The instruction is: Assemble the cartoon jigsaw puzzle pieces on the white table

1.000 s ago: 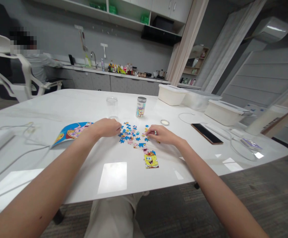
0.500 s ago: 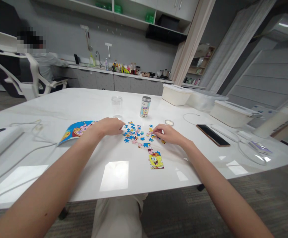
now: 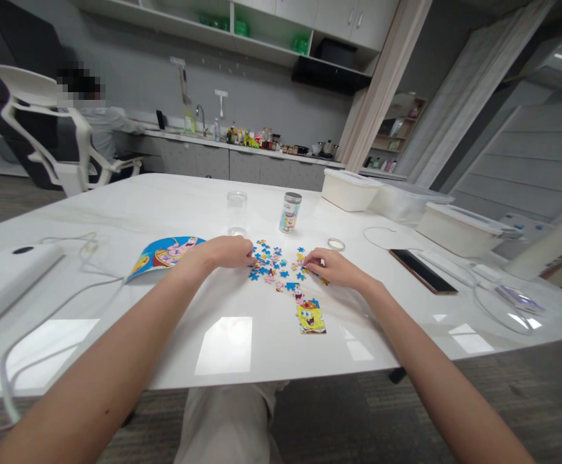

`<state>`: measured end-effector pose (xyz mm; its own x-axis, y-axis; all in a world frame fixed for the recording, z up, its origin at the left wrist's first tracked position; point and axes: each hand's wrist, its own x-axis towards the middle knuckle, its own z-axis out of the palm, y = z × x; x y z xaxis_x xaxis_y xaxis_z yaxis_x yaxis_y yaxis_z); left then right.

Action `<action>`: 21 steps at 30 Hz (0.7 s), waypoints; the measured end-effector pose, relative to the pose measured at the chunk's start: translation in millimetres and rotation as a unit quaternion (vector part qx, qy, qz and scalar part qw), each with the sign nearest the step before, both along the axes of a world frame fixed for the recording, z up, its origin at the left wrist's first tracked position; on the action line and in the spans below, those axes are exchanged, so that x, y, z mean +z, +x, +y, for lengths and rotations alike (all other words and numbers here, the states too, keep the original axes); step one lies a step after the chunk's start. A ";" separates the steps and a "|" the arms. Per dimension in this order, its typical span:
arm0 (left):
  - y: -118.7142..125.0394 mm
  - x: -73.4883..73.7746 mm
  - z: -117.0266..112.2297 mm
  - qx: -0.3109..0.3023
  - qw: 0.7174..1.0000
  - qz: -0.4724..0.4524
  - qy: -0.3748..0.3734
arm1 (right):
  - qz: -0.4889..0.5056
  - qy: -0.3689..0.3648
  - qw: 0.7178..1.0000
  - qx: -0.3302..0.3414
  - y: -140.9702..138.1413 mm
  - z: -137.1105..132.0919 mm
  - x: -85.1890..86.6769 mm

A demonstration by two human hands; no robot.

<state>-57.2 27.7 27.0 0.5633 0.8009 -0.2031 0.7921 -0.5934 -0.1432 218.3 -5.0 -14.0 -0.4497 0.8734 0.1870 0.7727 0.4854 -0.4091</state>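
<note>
A scatter of small blue and pink puzzle pieces lies on the white table. My left hand rests at the left edge of the scatter, fingers curled down onto the pieces. My right hand is at the right edge, fingertips pinched on a small piece. A joined yellow cartoon section of the puzzle lies nearer to me, just below the loose pieces. A curved picture sheet lies left of my left hand.
A small jar with a picture label, a clear cup and a round lid stand behind the pieces. A dark phone, cables and white lidded boxes lie right. A white device sits left. A person sits at the far counter.
Both hands stay at the edges of the pieces with small finger movements. The view has shifted a little, so everything sits slightly further right and lower.
</note>
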 end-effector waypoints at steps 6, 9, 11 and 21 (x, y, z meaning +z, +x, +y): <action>1.2 -3.6 0.1 0.002 1.000 -0.018 -0.008 | 0.000 -0.010 1.000 -0.006 0.6 -1.4 2.7; 0.8 -5.0 2.3 -0.007 1.000 -0.027 -0.004 | -0.005 -0.009 1.000 -0.008 0.5 -1.0 1.6; 0.4 -5.7 4.0 -0.008 0.999 -0.033 -0.003 | -0.006 -0.009 1.000 -0.005 0.4 -0.8 0.4; -1.1 -4.3 2.3 -0.006 1.000 -0.017 -0.009 | -0.008 -0.022 1.000 -0.001 -3.9 -6.6 5.5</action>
<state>-58.3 30.0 22.6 0.5801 0.7903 -0.1972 0.7888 -0.6055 -0.1060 214.5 -11.7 -8.5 -0.4506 0.8816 0.1405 0.7802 0.4654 -0.4179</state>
